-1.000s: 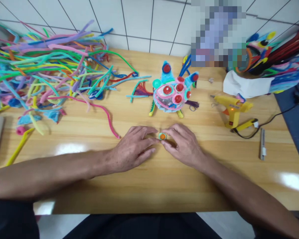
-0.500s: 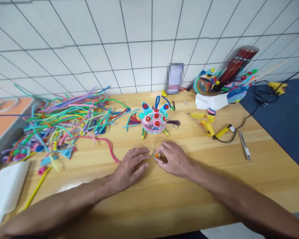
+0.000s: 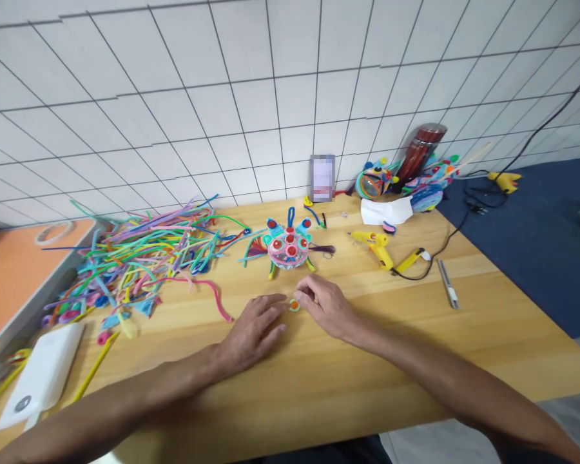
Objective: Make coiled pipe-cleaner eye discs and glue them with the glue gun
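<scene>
Between my two hands is a small orange disc with a pale green rim (image 3: 294, 305), apparently coiled pipe cleaner, close to the tabletop. My right hand (image 3: 325, 305) has its thumb and index finger drawn together at the disc's right edge. To its left, my left hand (image 3: 257, 327) rests low over the wood, palm down, fingers apart and holding nothing. Just beyond both hands stands a colourful pipe-cleaner creature (image 3: 290, 248) with red round spots, a blue loop on top, yellow-green legs and tassels at its sides.
On the left lies a heap of pipe cleaners (image 3: 159, 248), with a white power bank (image 3: 43, 374) nearer me. A yellow glue gun (image 3: 377, 248) and a utility knife (image 3: 447, 283) lie to the right. A phone (image 3: 322, 178) and red flask (image 3: 421, 154) stand by the tiled wall.
The camera view has shifted, so things on the table appear further left. The disc now shows flatter and more fully beside my right fingertips. My left hand stays nearly as it was.
</scene>
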{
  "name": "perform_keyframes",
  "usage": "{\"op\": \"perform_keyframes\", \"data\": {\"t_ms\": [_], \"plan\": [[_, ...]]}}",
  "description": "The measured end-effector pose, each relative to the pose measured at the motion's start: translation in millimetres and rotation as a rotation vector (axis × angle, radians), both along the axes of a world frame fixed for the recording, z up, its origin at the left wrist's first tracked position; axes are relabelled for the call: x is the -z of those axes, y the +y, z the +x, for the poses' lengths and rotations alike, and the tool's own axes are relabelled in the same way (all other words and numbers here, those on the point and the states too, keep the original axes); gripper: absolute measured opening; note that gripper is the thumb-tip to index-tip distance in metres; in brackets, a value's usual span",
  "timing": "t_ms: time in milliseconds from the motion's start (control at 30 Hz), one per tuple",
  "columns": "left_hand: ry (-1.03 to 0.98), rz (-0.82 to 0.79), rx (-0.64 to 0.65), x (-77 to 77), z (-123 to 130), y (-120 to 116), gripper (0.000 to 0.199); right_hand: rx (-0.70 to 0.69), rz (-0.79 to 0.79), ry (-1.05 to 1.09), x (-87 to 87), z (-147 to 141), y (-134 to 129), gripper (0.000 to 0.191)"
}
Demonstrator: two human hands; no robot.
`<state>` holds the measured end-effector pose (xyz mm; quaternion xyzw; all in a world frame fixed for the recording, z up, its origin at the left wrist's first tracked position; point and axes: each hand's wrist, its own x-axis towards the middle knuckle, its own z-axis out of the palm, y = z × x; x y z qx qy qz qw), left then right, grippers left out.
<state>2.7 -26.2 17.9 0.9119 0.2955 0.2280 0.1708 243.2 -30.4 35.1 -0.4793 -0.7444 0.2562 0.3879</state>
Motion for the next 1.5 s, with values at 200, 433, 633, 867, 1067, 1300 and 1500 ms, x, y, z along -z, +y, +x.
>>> {"op": "perform_keyframes", "data": {"t_ms": [200, 433, 633, 867, 1067, 1300, 1500], "plan": [[-0.230, -0.168, -0.133, -19.6, 21.9, 6.4, 0.024, -0.075, -0.211, 0.059, -23.3, -2.7, -10.5, 0.020], [-0.384, -0.482, -0.309, 0.9, 29.0, 16.8, 0.049, -0.042, -0.180, 0.178, 3.6, 9.4, 1.6, 0.033], [-0.544, -0.492, -0.209, 1.7, 22.7, 21.4, 0.043, -0.022, -0.180, 0.150, 19.1, 18.7, 3.6, 0.030], [-0.589, -0.249, -0.089, 2.6, 23.9, 23.8, 0.024, -0.084, -0.077, 0.063, 14.3, 18.3, 1.5, 0.020], [-0.590, 0.050, 0.069, -1.9, 23.3, 21.9, 0.036, -0.166, 0.006, 0.063, 5.1, 14.8, -3.8, 0.008], [-0.576, 0.145, 0.133, -7.5, 22.8, 20.2, 0.045, -0.362, 0.077, 0.048, -4.8, 8.2, -16.5, 0.021], [-0.549, 0.164, 0.148, -6.0, 21.3, 20.7, 0.044, -0.459, 0.050, 0.079, -7.1, 5.9, -20.7, 0.019]]}}
